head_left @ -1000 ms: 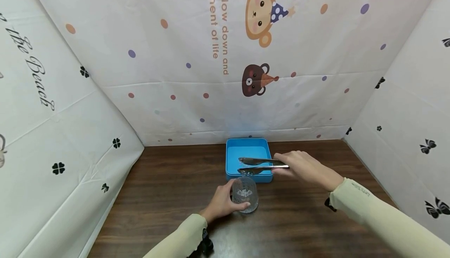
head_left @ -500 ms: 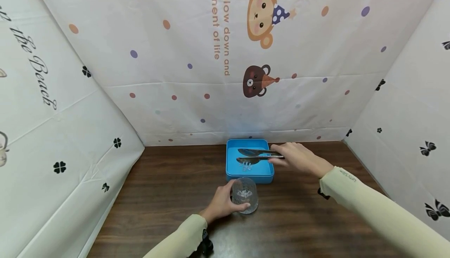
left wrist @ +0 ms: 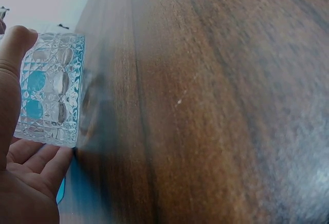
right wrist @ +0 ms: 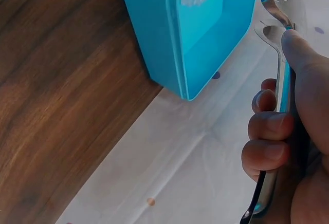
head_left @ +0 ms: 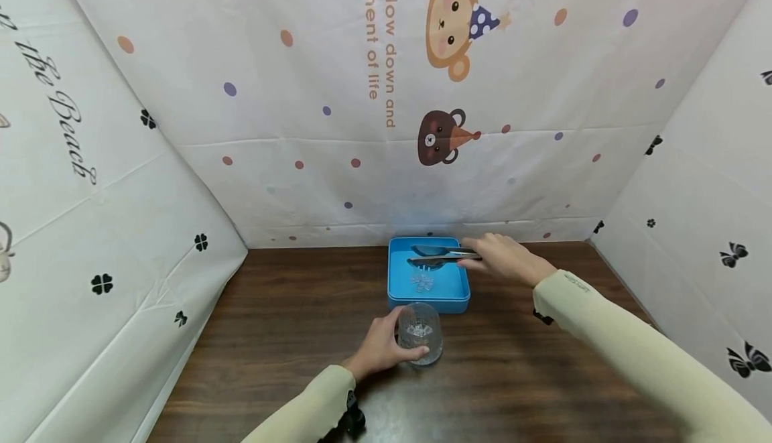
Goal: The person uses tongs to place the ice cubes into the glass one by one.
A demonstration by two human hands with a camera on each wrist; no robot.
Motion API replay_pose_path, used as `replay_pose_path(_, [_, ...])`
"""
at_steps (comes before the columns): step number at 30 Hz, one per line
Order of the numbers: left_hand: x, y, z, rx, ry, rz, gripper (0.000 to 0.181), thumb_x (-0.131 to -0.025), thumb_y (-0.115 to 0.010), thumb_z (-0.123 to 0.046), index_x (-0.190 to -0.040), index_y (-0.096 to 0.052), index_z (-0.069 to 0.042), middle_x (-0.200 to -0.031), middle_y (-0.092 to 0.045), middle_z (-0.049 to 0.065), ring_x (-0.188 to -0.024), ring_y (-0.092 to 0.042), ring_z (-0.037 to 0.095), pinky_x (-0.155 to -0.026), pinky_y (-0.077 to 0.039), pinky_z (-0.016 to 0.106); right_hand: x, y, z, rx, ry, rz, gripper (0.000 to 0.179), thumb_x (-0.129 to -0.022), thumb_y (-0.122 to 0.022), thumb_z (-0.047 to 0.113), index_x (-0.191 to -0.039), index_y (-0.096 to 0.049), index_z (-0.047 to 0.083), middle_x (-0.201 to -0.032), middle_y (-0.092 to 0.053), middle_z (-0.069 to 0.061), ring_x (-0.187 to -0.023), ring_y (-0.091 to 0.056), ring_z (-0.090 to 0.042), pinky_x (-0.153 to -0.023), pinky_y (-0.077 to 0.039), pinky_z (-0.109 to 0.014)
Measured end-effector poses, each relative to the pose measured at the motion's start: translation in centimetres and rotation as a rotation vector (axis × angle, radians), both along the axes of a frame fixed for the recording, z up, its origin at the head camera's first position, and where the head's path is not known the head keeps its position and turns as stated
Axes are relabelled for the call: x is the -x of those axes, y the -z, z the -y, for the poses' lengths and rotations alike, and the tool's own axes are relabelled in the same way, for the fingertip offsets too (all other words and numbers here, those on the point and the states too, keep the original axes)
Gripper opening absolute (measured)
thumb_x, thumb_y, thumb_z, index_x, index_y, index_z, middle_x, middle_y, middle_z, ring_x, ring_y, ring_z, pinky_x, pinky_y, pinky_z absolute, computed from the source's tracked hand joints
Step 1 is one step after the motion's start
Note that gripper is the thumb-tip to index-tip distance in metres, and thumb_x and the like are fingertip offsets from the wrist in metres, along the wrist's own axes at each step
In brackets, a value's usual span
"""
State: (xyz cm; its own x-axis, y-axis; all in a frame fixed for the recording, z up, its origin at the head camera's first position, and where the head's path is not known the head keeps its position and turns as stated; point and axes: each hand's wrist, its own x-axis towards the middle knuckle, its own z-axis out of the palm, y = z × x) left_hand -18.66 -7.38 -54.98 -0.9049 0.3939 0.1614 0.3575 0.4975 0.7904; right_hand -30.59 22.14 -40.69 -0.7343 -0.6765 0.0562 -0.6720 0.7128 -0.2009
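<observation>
My left hand [head_left: 381, 346] grips a clear, patterned drinking glass [head_left: 431, 342] on the table, thumb on the near side. The left wrist view shows the cut facets of the glass [left wrist: 51, 95] and fingers beneath it. In my right hand [head_left: 506, 259] is a pair of metal serving tongs [head_left: 429, 250], held over the blue tray [head_left: 428, 301], with their two ends slightly apart. The right wrist view shows fork tines on one end of the tongs [right wrist: 269, 33] and fingers curled round the handle. Small clear pieces [head_left: 422, 282] lie clustered in the tray, just nearer than the tongs' ends.
The tray stands at the back of a dark wood table [head_left: 301, 309], close to a printed white cloth backdrop [head_left: 338, 181]. White cloth also lines the left side [head_left: 151, 255] and the right side [head_left: 693, 242]. The glass stands just in front of the tray.
The right hand and tongs have moved back and slightly left, farther over the tray, uncovering the clear pieces. The tongs' ends have come closer together. Left hand and glass stay put.
</observation>
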Motion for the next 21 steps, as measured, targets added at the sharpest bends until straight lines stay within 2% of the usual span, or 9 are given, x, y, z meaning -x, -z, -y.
replay_pose_path(7, [0.1,0.2,0.1,-0.011,0.009,-0.008,0.078,-0.081,-0.083,-0.055,-0.141,-0.054,-0.014,-0.122,-0.068,0.002,-0.104,-0.066,0.007,-0.084,-0.056,0.028,1.7,0.7,0.0,-0.037,0.037,-0.013,0.053,-0.099,-0.069,0.038,-0.135,-0.063,0.000,-0.078,-0.065,0.002,-0.063,-0.062,-0.006,-0.074,-0.060,-0.043])
replay_pose_path(13, [0.2,0.2,0.1,-0.021,0.014,-0.009,0.076,-0.081,-0.083,-0.055,-0.140,-0.055,-0.014,-0.122,-0.068,0.001,-0.104,-0.065,0.007,-0.086,-0.056,0.028,2.7,1.1,0.0,-0.056,0.053,-0.007,0.050,-0.100,-0.069,0.037,-0.131,-0.064,-0.001,-0.089,-0.069,-0.005,-0.071,-0.067,-0.013,-0.075,-0.060,-0.046])
replay_pose_path(21, [0.1,0.1,0.1,-0.017,0.011,0.002,0.076,-0.082,-0.083,-0.054,-0.140,-0.054,-0.015,-0.124,-0.068,0.002,-0.105,-0.065,0.007,-0.086,-0.055,0.027,3.1,1.3,0.0,-0.068,0.069,0.015,0.049,-0.100,-0.069,0.035,-0.131,-0.064,-0.002,-0.097,-0.071,-0.010,-0.080,-0.070,-0.019,-0.079,-0.059,-0.048])
